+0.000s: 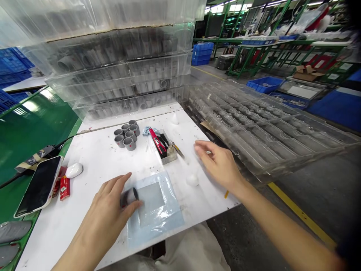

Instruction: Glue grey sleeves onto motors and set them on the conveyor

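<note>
My left hand (108, 207) is at the near left of the white table, its thumb and fingers around a short grey tube (129, 196). The tube is tipped on its side, blurred, its dark opening facing right, beside a clear sheet on a light blue pad (172, 210). My right hand (218, 162) hovers by the table's right edge, its fingers stretched to the left and nothing visible in them. Near it are a small white cone (192, 180) and a tray (169, 159) with a red-and-black box cutter, a small glass bottle and tweezers.
Several grey tubes (129, 143) stand grouped at the table's middle back. Behind them rise stacked clear plastic trays (126, 75) full of tubes. A phone (39, 188), a white mouse (74, 170) and a red packet (64, 188) lie left. Divided clear trays (270, 135) stand right.
</note>
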Demonstrator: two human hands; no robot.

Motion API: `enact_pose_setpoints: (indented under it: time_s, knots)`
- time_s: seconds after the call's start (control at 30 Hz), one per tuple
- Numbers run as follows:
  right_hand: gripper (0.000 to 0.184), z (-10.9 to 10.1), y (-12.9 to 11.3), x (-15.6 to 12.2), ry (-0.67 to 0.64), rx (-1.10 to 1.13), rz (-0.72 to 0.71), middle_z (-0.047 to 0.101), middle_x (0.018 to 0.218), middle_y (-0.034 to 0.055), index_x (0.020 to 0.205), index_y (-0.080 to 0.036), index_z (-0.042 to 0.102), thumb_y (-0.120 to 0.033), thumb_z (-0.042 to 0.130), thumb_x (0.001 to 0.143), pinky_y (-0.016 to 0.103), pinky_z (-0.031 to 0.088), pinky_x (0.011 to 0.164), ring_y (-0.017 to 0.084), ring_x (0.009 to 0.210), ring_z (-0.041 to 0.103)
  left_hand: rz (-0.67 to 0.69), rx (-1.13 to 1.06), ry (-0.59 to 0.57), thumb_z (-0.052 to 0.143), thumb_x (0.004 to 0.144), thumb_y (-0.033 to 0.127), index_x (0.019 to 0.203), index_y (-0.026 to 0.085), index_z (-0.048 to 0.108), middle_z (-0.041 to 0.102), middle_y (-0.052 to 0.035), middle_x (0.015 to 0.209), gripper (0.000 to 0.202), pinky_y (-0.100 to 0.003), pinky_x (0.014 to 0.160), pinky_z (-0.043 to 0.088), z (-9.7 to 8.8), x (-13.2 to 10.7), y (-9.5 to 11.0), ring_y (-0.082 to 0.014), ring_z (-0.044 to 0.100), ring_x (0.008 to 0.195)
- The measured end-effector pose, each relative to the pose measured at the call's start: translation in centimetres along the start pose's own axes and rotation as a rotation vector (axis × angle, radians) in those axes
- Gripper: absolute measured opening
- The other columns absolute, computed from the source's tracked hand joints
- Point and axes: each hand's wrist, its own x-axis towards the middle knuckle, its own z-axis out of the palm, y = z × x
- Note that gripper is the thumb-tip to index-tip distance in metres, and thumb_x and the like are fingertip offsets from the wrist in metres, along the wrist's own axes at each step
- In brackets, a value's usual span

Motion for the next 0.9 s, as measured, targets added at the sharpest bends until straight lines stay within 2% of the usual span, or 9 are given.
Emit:
enact_pose_setpoints:
  time_s: [0.1,0.23,0.33,0.43,0.5,0.6,0.67,0.77,0.9]
  knots:
    - [0.036,-0.6,0.4,-3.7,-0.054,0.082,0.002,0.078,0.130,0.0105,0.135,-0.021,0.070,-0.029,0.053,0.104,0.041,0.065,0.093,0.027,0.114,0.077,0.101,0.118,-0.019,0.058,0.101,0.042,0.156,0.015,0.052,0.070,-0.0186,0.143,0.062,-0.062,0.105,0.054,0.6,0.1,-1.4,-0.0428,0.063,0.133]
    - [0.058,-0.7,0.7,-7.7,-0.215,0.227,0.040,0.062,0.156,0.0067,0.152,-0.032,0.055,-0.016,0.054,0.096,0.048,0.059,0.112,0.027,0.133,0.067,0.074,0.014,-0.030,0.058,0.101,0.048,0.149,0.022,0.059,0.076,-0.0137,0.127,0.054,-0.055,0.098,0.059,0.4,-0.4,-2.4,-0.0386,0.072,0.115]
    - [0.058,-0.2,0.1,-8.4,-0.276,0.244,0.059,0.060,0.159,0.0087,0.157,-0.033,0.049,-0.028,0.063,0.101,0.056,0.053,0.119,0.030,0.141,0.062,-0.048,-0.185,-0.013,0.066,0.095,0.060,0.130,0.030,0.071,0.078,-0.0079,0.122,0.046,-0.038,0.071,0.063,0.0,-1.1,-1.7,-0.0322,0.075,0.097]
    - [0.058,0.3,-0.6,-7.7,-0.259,0.248,0.107,0.067,0.152,0.0098,0.152,-0.030,0.053,-0.039,0.073,0.099,0.057,0.054,0.119,0.031,0.135,0.066,-0.191,-0.409,-0.012,0.073,0.088,0.066,0.124,0.031,0.074,0.078,-0.0051,0.129,0.050,-0.026,0.051,0.056,0.2,-2.3,-0.3,-0.0324,0.074,0.105]
    - [0.048,0.4,-1.0,-7.5,-0.241,0.267,0.110,0.072,0.144,0.0087,0.142,-0.028,0.063,-0.041,0.075,0.098,0.055,0.054,0.119,0.030,0.132,0.069,-0.240,-0.527,-0.013,0.077,0.085,0.063,0.121,0.031,0.076,0.078,-0.0050,0.127,0.049,-0.025,0.057,0.059,0.5,-3.1,0.4,-0.0347,0.073,0.115]
    - [0.027,0.5,-1.5,-8.2,-0.155,0.356,0.103,0.079,0.129,0.0057,0.125,-0.029,0.075,-0.043,0.073,0.102,0.045,0.057,0.116,0.027,0.126,0.073,-0.217,-0.699,-0.024,0.082,0.085,0.051,0.116,0.029,0.080,0.077,-0.0057,0.129,0.038,-0.033,0.086,0.064,1.3,-4.2,0.5,-0.0352,0.069,0.126]
    - [0.028,0.7,-2.2,-9.4,-0.104,0.462,0.113,0.082,0.122,0.0034,0.131,-0.033,0.074,-0.042,0.071,0.105,0.037,0.063,0.106,0.024,0.119,0.077,-0.221,-0.803,-0.037,0.084,0.085,0.043,0.118,0.030,0.080,0.077,-0.0048,0.130,0.036,-0.035,0.098,0.060,1.7,-4.7,0.2,-0.0329,0.068,0.127]
    - [0.039,1.5,-3.2,-11.1,-0.111,0.588,0.169,0.084,0.118,0.0018,0.142,-0.039,0.071,-0.039,0.075,0.103,0.032,0.069,0.092,0.021,0.100,0.083,-0.257,-0.936,-0.027,0.089,0.083,0.037,0.125,0.034,0.075,0.080,-0.0021,0.126,0.044,-0.034,0.103,0.057,2.1,-5.3,-0.4,-0.0271,0.071,0.122]
    - [0.034,3.1,-3.6,-12.6,-0.018,0.618,0.310,0.086,0.099,0.0050,0.123,-0.033,0.082,-0.044,0.087,0.091,0.035,0.072,0.078,0.026,0.084,0.083,-0.197,-0.898,-0.036,0.086,0.086,0.034,0.123,0.031,0.076,0.079,-0.0044,0.125,0.039,-0.033,0.097,0.058,1.6,-5.4,-0.9,-0.0258,0.073,0.111]
